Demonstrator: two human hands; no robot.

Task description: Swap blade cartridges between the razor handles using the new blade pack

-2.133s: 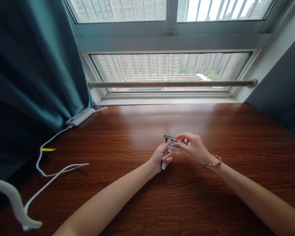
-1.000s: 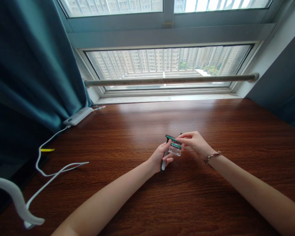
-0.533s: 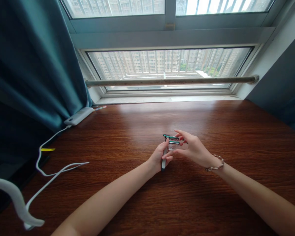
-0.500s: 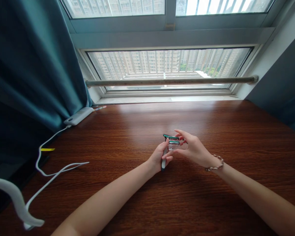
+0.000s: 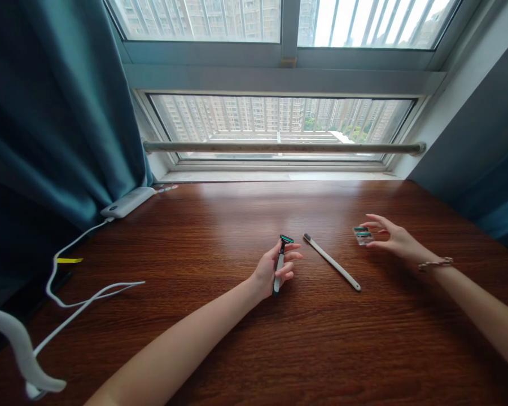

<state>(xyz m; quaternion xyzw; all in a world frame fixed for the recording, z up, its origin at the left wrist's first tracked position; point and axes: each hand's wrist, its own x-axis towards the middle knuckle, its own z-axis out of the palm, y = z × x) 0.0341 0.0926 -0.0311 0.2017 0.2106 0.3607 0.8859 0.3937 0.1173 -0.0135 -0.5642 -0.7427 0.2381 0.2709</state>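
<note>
My left hand (image 5: 267, 272) is wrapped loosely round the pale grey handle of a razor (image 5: 279, 266). The razor stands tilted with its green-and-black head up, and some of my fingers reach past the handle. Farther right, my right hand (image 5: 392, 237) has its thumb and fingers at the edges of a small clear case of razor cartridges (image 5: 363, 235), with green-striped blades inside. Whether the case rests on the table or is just above it is hard to tell. Between the hands a white toothbrush (image 5: 332, 262) with a dark bristle end lies slanted on the wood.
The brown wooden table (image 5: 220, 327) runs up to the window. A white power strip (image 5: 129, 203) lies at the back left by the blue curtain (image 5: 68, 113). Its white cable (image 5: 84, 301) loops over the left side, near a curved white stand (image 5: 21, 344). A metal rail (image 5: 279, 148) crosses the window.
My right hand has moved right, taking the cartridge case away from the razor. The toothbrush now shows where that hand was. My left hand stays near its place with the razor.
</note>
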